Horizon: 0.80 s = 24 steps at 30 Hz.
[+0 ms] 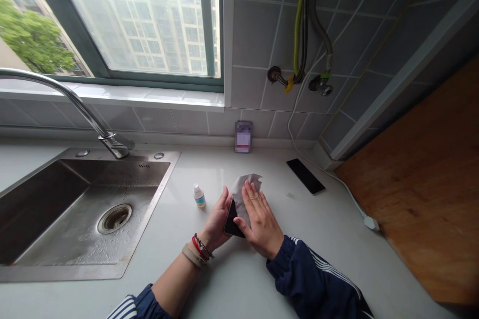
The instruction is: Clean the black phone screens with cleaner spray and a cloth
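Note:
On the white counter (239,279) lies a dark phone (231,223), gripped along its left edge by my left hand (217,219). My right hand (260,217) presses a grey cloth (244,187) flat onto the phone's face, fingers stretched out over the cloth. A small white dropper bottle (199,196) with a blue label stands upright just left of my left hand, apart from it.
A steel sink (45,264) with a drain (114,218) and curved faucet (80,109) fills the left. A second dark phone (305,176) lies at the back right with a white cable and plug (371,222). A small box (243,136) leans against the tiled wall. A wooden board (430,184) stands at right.

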Tool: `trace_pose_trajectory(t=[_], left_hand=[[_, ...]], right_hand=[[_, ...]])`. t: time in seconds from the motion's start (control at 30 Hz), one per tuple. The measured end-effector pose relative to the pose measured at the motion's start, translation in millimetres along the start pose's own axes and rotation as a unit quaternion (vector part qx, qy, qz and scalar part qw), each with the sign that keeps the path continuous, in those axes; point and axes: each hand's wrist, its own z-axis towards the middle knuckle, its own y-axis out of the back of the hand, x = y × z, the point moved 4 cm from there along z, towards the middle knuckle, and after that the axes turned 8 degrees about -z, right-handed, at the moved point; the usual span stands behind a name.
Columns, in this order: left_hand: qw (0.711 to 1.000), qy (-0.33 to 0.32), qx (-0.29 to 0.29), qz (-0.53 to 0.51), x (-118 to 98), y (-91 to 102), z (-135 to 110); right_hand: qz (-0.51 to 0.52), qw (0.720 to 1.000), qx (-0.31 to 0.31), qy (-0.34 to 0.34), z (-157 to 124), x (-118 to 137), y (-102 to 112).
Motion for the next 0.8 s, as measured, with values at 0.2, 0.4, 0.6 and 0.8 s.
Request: trace_pose_trajectory(t=[0.2, 0.4, 0.6, 0.8], left_hand=[[1.000, -0.005, -0.004, -0.001, 1.6, 0.4, 0.8], [1.000, -0.014, -0.013, -0.006, -16.1, 2.3, -5.4], [0.999, 0.017, 0.011, -0.035, -11.1, 0.5, -5.4], [0.999, 0.024, 0.030, 0.009, 2.5, -4.6, -1.2]], right_hand=[[0.006, 1.000, -0.001, 0.011, 1.0, 3.8, 6.9], [0.072, 0.975, 0.070, 0.199, -10.1, 39.6, 16.7], [0.031, 0.987, 0.056, 0.149, -8.9, 29.7, 9.8], [-0.022, 1.000, -0.011, 0.004, 0.7, -5.1, 8.5]])
